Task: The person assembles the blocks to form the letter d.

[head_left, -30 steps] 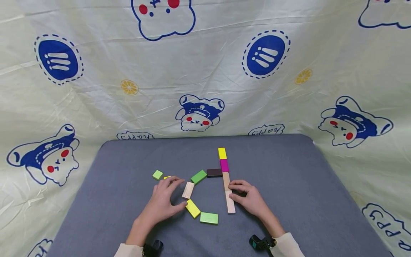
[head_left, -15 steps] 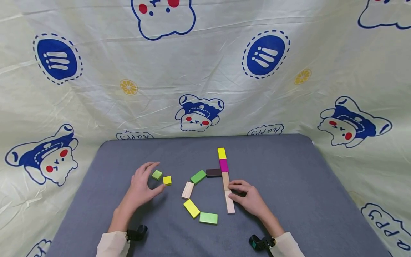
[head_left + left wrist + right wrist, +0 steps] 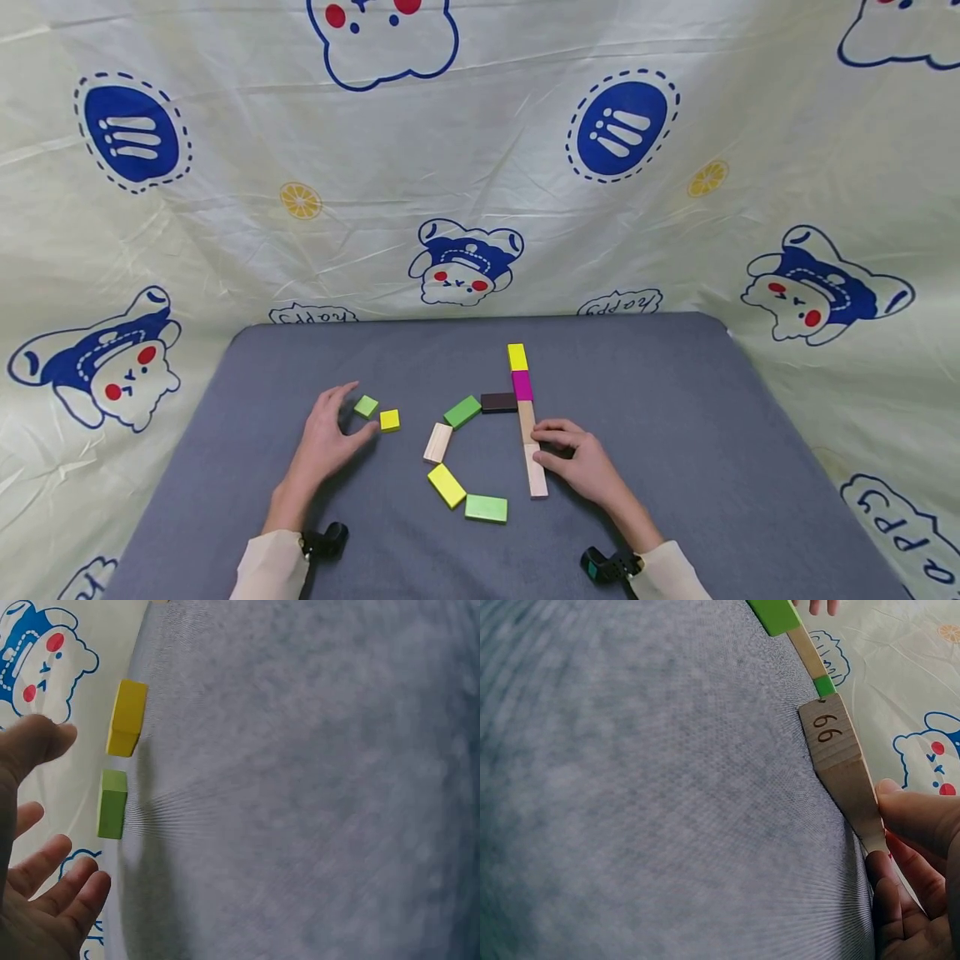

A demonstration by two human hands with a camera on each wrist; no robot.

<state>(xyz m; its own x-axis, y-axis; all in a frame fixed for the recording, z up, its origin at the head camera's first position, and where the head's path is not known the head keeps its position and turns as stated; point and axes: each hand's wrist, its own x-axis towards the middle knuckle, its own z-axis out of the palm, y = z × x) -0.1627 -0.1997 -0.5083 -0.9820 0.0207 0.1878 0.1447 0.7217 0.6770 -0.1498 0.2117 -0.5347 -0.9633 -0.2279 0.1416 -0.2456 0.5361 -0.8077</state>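
Note:
My left hand (image 3: 325, 438) hovers left of two loose small blocks, fingers spread and holding nothing. These are a light green block (image 3: 366, 407) and a yellow block (image 3: 390, 421); both also show beyond the fingers in the left wrist view. My right hand (image 3: 581, 461) rests beside a straight column, its thumb and fingertips touching the right side of the plain wooden blocks (image 3: 535, 471). In the right wrist view the nearer wooden block (image 3: 832, 742) bears printed digits. A magenta block (image 3: 522, 386) and a yellow block (image 3: 517, 357) continue the column at the far end.
Left of the column, a curve runs through a dark brown block (image 3: 498, 403), a green block (image 3: 462, 412), a wooden block (image 3: 438, 443), a yellow block (image 3: 447, 486) and a light green block (image 3: 486, 508). All lie on a grey cloth-covered table (image 3: 645, 375) before a printed curtain.
My left hand has moved left, away from the curve's yellow block, to beside the two loose blocks, uncovering the small yellow one. The right hand has stayed by the column.

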